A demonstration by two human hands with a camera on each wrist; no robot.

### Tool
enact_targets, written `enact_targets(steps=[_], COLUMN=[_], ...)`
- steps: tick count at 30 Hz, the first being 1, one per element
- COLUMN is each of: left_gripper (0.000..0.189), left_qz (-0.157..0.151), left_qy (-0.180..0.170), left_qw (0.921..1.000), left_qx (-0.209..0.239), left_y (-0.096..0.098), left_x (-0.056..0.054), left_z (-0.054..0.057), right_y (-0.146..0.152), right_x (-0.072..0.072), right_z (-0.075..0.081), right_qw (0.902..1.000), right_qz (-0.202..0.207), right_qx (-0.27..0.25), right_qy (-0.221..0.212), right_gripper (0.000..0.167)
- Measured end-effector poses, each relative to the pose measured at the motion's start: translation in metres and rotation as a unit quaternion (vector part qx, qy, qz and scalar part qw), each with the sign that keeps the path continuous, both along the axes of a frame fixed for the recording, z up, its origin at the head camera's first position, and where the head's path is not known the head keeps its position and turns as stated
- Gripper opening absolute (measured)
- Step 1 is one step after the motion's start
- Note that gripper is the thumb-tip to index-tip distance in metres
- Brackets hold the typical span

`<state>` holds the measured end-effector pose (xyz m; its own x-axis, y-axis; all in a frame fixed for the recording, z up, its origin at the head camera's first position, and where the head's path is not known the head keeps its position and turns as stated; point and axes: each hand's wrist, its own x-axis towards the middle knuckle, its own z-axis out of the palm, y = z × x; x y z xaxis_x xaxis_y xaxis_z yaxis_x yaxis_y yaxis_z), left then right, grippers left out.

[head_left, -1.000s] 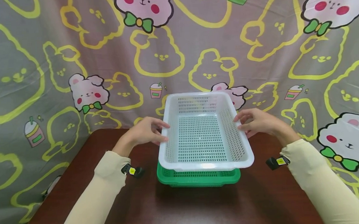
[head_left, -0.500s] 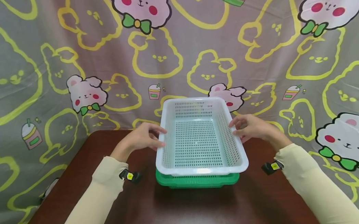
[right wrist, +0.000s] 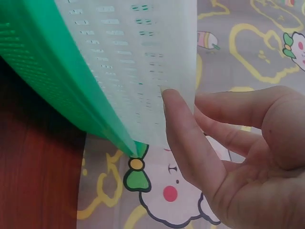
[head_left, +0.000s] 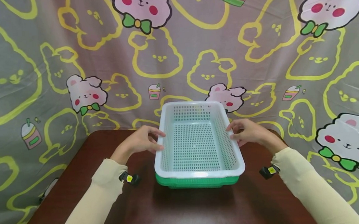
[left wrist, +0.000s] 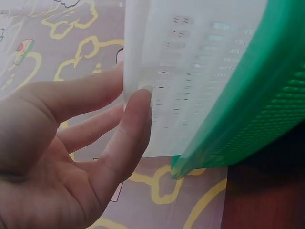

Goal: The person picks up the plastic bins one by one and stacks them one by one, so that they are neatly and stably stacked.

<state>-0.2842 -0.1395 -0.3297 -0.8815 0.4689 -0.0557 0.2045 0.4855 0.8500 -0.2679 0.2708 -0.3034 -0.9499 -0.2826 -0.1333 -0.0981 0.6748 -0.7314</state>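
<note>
A white rectangular plastic basket (head_left: 198,174) with slotted walls and floor is held up by both hands in the head view. My left hand (head_left: 144,140) pinches its left rim, and my right hand (head_left: 245,132) pinches the right rim. Beneath it a green basket (head_left: 197,183) shows mostly as a front rim; the rest is hidden under the white one. In the left wrist view the white wall (left wrist: 190,71) sits partly inside the green basket (left wrist: 257,100), fingertips against its outer side. The right wrist view shows the white wall (right wrist: 138,71) likewise sunk partly into the green basket (right wrist: 62,71).
The baskets are on a dark reddish-brown table (head_left: 198,213). A grey curtain (head_left: 169,47) printed with yellow outlines and white rabbits hangs right behind and around it. Each wrist bears a small black camera, such as the left one (head_left: 134,180).
Both hands have lowered the white basket toward the green one and shifted it slightly left. Less of the green basket shows now; the grips stay the same.
</note>
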Motion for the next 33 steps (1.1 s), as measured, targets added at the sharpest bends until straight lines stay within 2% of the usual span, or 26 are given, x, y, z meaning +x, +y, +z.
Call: enact_targets(steps=[10, 21, 33], left_gripper=[0.052, 0.051, 0.048], left_qz=[-0.008, -0.003, -0.009], left_qy=[0.006, -0.01, -0.016], left_qw=[0.9999, 0.9998, 0.9993], left_qx=[-0.009, -0.018, -0.031], left_y=[-0.002, -0.001, -0.001], left_x=[-0.001, -0.001, -0.007], left_z=[-0.007, -0.012, -0.021], right_y=[-0.002, -0.004, -0.008], right_x=[-0.001, -0.002, -0.005], right_z=[-0.012, -0.02, -0.028], right_qw=[1.0, 0.9999, 0.9994], right_qz=[0.009, 0.011, 0.019], right_qx=[0.002, 0.002, 0.01], right_qy=[-0.004, -0.013, -0.025], right_gripper=[0.031, 0.031, 0.031])
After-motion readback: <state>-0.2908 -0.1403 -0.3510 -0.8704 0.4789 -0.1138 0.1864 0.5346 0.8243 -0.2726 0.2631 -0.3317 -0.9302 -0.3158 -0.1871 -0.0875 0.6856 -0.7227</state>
